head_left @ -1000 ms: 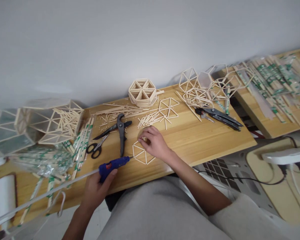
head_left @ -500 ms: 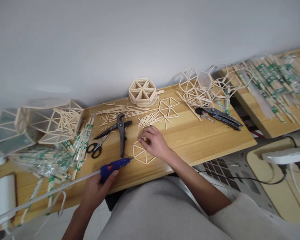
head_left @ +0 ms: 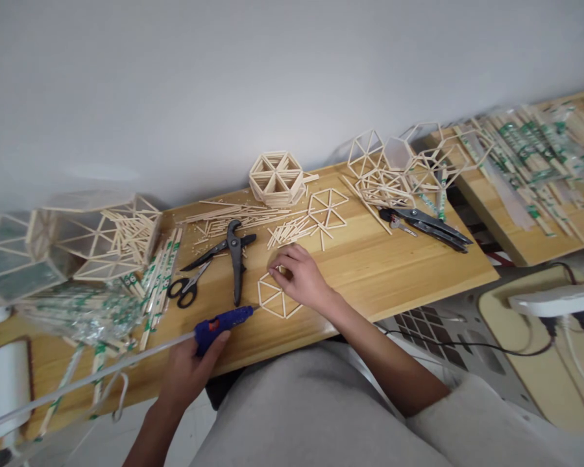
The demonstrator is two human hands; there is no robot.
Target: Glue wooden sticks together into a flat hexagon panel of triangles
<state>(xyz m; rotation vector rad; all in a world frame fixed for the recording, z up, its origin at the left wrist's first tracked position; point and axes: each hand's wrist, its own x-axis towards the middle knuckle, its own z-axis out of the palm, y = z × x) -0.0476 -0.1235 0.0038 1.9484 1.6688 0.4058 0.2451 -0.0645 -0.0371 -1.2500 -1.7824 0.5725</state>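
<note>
My left hand (head_left: 187, 373) grips a blue glue gun (head_left: 222, 322) with a long clear glue stick trailing to the left; its nozzle points at the lower left edge of a flat hexagon of thin wooden sticks (head_left: 275, 297) on the wooden table (head_left: 384, 266). My right hand (head_left: 302, 275) rests on the right side of that hexagon, fingers curled and pinched at its upper corner; what they pinch is too small to make out.
Black cutters (head_left: 233, 256) and black-handled scissors (head_left: 187, 288) lie left of the hexagon. Loose cut sticks (head_left: 289, 230), a stacked hexagon block (head_left: 276, 178), finished stick frames (head_left: 384, 172), grey shears (head_left: 428, 225) and wrapped chopstick bundles (head_left: 85, 308) crowd the table. A power strip (head_left: 555, 301) sits at right.
</note>
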